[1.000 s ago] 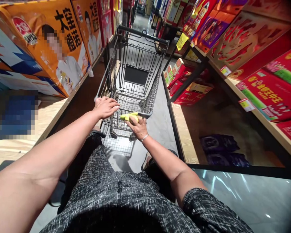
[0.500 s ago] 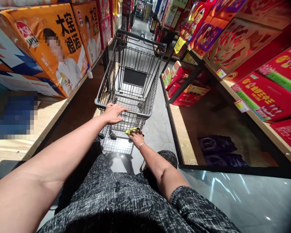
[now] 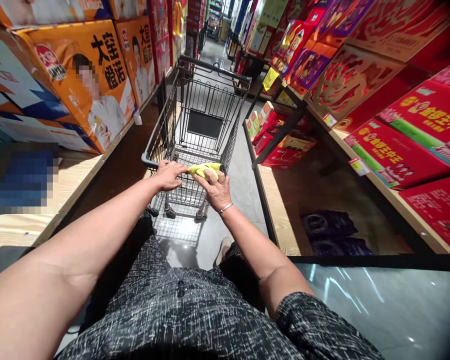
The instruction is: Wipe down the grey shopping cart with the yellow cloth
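Observation:
A black wire shopping cart point(image 3: 206, 122) stands in front of me with its grey rim nearest to me. My left hand point(image 3: 168, 176) lies on the near rim with its fingers spread, and nothing shows in it. Beside it, my right hand point(image 3: 216, 190) presses a yellow cloth point(image 3: 204, 169) against the same rim, its fingers over the cloth. The cloth covers much of the rim's right part. Below the hands the cart's wheels rest on the tiled floor.
Orange drink boxes point(image 3: 78, 80) are stacked on the left wooden shelf point(image 3: 78, 185). To the right, red gift boxes point(image 3: 382, 150) fill a slanting shelf, with dark purple packs point(image 3: 328, 222) below. A grey floor aisle point(image 3: 213, 52) runs ahead beyond the cart.
My right hand has risen from below the rim onto it, bringing the yellow cloth up. My left hand has shifted slightly left and stays on the rim.

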Tool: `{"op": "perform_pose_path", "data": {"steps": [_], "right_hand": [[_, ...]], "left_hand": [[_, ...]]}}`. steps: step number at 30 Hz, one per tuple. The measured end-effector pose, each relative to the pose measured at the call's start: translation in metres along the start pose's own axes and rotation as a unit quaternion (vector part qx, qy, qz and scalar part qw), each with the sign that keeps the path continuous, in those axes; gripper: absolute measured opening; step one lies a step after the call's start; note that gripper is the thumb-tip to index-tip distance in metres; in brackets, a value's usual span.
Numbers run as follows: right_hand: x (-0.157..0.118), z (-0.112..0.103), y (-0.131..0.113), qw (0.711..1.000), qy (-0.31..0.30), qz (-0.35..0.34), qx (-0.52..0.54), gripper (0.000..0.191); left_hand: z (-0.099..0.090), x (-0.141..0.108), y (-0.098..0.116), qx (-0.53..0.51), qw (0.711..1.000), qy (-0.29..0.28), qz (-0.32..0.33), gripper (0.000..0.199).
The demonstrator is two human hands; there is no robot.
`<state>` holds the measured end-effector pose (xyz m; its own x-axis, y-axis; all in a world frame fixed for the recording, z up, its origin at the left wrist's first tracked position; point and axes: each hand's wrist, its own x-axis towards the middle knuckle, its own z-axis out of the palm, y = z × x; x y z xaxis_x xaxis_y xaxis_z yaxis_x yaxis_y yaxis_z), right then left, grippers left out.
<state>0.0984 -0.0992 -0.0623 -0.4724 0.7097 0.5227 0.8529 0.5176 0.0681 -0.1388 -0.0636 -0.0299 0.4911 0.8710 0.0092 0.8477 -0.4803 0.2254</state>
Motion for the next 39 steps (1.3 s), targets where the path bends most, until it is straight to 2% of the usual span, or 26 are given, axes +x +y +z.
{"op": "perform_pose_path", "data": {"steps": [4, 7, 9, 11, 14, 18, 22, 24, 26, 30, 33, 36, 39], "right_hand": [[-0.025, -0.011, 0.042, 0.999, 0.043, 0.011, -0.004, 0.042], [-0.036, -0.012, 0.058, 0.997, 0.073, 0.025, 0.005, 0.041], [-0.039, -0.004, 0.053, 0.998, 0.063, 0.019, 0.015, 0.04], [-0.042, 0.014, 0.039, 0.999, 0.03, 0.024, 0.021, 0.038], [-0.06, 0.048, 0.013, 0.996, -0.064, 0.047, 0.029, 0.036], [-0.1, 0.086, -0.011, 0.977, -0.198, 0.037, 0.068, 0.039], [-0.122, 0.1, -0.017, 0.972, -0.213, 0.009, 0.101, 0.035], [-0.119, 0.095, -0.012, 0.975, -0.197, 0.005, 0.103, 0.034], [-0.106, 0.08, -0.001, 0.983, -0.155, 0.019, 0.092, 0.032], [-0.065, 0.035, 0.021, 0.996, -0.02, 0.064, 0.052, 0.031], [-0.034, 0.006, 0.023, 0.996, 0.048, 0.056, 0.045, 0.033], [-0.018, -0.006, 0.021, 0.997, 0.042, 0.018, 0.061, 0.035], [-0.014, -0.006, 0.035, 0.997, 0.013, -0.002, 0.075, 0.038]], "left_hand": [[-0.006, 0.001, -0.002, -0.024, 0.999, -0.002, -0.021, 0.05], [-0.011, 0.01, 0.009, -0.025, 0.997, -0.022, -0.064, 0.042], [-0.012, 0.018, 0.026, -0.044, 0.996, -0.022, -0.071, 0.04], [-0.009, 0.027, 0.045, -0.091, 0.995, -0.013, -0.045, 0.048], [0.001, 0.034, 0.066, -0.111, 0.993, -0.025, -0.035, 0.055], [0.009, 0.034, 0.069, -0.098, 0.994, -0.005, -0.045, 0.054], [0.006, 0.032, 0.062, -0.114, 0.992, -0.011, -0.047, 0.055], [0.003, 0.031, 0.06, -0.117, 0.992, -0.012, -0.05, 0.056], [0.001, 0.031, 0.059, -0.123, 0.99, -0.015, -0.059, 0.057], [-0.002, 0.031, 0.06, -0.147, 0.986, -0.015, -0.073, 0.064], [-0.003, 0.029, 0.062, -0.152, 0.985, -0.013, -0.08, 0.067], [-0.002, 0.026, 0.064, -0.151, 0.986, -0.004, -0.076, 0.069], [0.0, 0.023, 0.065, -0.143, 0.987, 0.007, -0.067, 0.068]]}}
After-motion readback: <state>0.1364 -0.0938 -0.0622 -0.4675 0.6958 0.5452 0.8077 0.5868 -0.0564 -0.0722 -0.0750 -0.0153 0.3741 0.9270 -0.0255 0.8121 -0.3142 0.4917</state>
